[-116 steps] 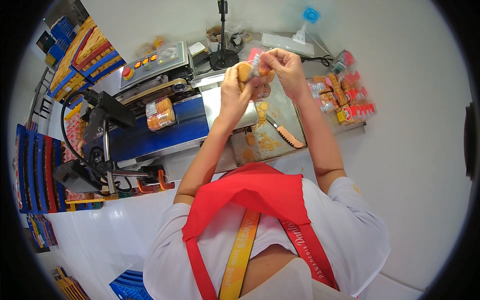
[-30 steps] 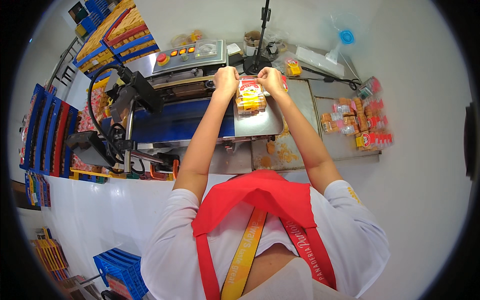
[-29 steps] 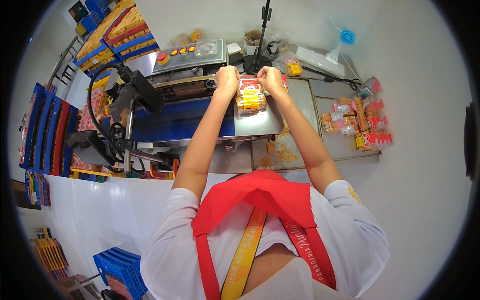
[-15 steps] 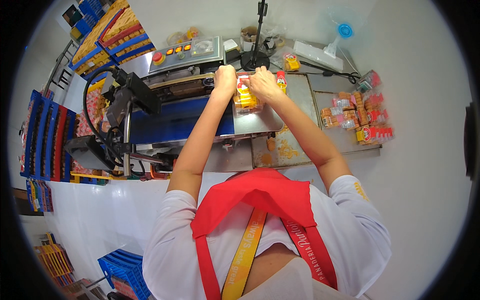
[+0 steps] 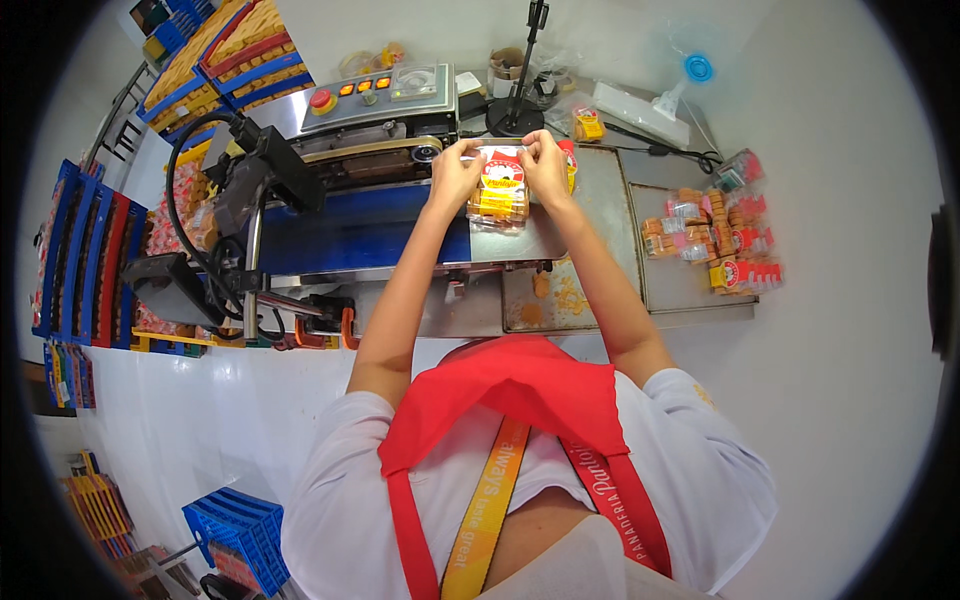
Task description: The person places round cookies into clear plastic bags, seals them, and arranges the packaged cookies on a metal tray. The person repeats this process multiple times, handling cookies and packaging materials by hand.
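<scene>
A clear plastic packet of biscuits (image 5: pixel 500 195) with a red, white and yellow label lies on the metal plate (image 5: pixel 510 246) at the right end of a blue conveyor belt (image 5: pixel 365 230). My left hand (image 5: pixel 457 178) pinches the upper left corner of the packet. Its upper right corner is between the fingers of my right hand (image 5: pixel 545 168). The top edge of the plastic is stretched between both hands. Partly hidden behind my right hand is another red and yellow packet (image 5: pixel 570 162).
Left of my hands stands a sealing machine with a control panel (image 5: pixel 375 98) and a black sensor arm (image 5: pixel 285 165). Metal trays with crumbs (image 5: pixel 570 290) lie to the right, and several biscuit packets (image 5: pixel 735 235) rest beyond. A black stand (image 5: pixel 515 115) rises behind.
My hands have drawn apart toward the packet's two upper corners. More of its label shows, where my right hand covered part of it before.
</scene>
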Motion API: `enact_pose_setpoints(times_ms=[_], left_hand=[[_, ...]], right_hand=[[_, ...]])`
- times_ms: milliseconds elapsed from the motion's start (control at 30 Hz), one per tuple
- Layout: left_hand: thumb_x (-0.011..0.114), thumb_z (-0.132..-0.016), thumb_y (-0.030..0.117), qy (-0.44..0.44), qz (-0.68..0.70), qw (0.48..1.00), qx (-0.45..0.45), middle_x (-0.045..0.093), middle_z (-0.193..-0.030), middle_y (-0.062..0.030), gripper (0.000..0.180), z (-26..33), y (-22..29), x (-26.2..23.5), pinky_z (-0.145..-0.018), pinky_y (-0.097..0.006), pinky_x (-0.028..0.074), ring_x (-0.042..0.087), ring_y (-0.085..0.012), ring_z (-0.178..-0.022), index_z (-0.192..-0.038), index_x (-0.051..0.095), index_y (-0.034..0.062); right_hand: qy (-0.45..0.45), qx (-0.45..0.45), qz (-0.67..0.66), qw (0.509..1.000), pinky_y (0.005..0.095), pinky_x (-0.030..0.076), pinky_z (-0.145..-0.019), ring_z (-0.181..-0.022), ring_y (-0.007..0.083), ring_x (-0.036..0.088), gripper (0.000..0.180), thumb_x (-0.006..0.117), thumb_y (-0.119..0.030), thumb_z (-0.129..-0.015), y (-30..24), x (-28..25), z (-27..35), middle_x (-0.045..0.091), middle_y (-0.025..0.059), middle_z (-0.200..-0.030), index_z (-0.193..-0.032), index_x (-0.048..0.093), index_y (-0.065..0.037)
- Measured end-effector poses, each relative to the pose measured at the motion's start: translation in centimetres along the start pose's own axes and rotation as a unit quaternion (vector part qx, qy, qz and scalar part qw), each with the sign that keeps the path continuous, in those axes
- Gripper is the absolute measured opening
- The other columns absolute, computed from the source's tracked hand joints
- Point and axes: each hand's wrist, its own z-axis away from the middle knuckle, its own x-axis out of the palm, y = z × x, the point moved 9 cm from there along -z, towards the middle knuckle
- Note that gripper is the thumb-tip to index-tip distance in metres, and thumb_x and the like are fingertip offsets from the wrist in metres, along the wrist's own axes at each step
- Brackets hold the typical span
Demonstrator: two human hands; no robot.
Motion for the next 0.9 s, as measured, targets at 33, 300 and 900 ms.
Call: enact_pose_setpoints(times_ms=[33, 300, 900], left_hand=[[0.065, -0.079, 0.008, -0.007, 0.101, 0.994, -0.041, 0.063, -0.105, -0.0152, 0.035, 1.1, -0.6, 0.3, -0.080, -0.028, 0.050, 0.064, -0.0202, -0.088, -0.112, 0.057, -0.0011], [0.069, -0.078, 0.001, -0.043, 0.431, 0.900, -0.050, 0.054, -0.116, -0.0102, 0.061, 7.8, 4.9, 2.4, -0.090, -0.026, 0.045, 0.054, -0.0151, -0.107, -0.130, 0.036, 0.0013], [0.077, -0.068, 0.002, -0.016, 0.226, 0.951, 0.209, 0.062, -0.110, -0.0130, 0.037, 8.2, 14.8, -1.7, -0.087, -0.030, 0.048, 0.059, -0.0161, -0.101, -0.100, 0.058, 0.0037]], right_hand=[[0.021, 0.006, -0.129, 0.991, 0.0273, 0.046, -0.059, -0.061, 0.0170, 0.057, 0.018, 0.061, -0.002, -0.081, 0.5, -0.2, 0.2, 0.059, 0.0075, -0.069, -0.096, 0.051, -0.003], [0.131, -0.052, -0.517, 0.844, 0.0177, 0.043, -0.060, -0.067, 0.0046, 0.048, 0.012, 0.053, 0.000, -0.089, -3.6, -5.5, 2.5, 0.053, -0.0009, -0.080, -0.096, 0.047, -0.008], [-0.255, -0.128, -0.104, 0.953, 0.0290, 0.045, -0.082, -0.098, 0.0171, 0.056, 0.031, 0.058, -0.029, -0.089, -13.3, -11.7, 5.8, 0.061, 0.0107, -0.107, -0.104, 0.067, -0.003]])
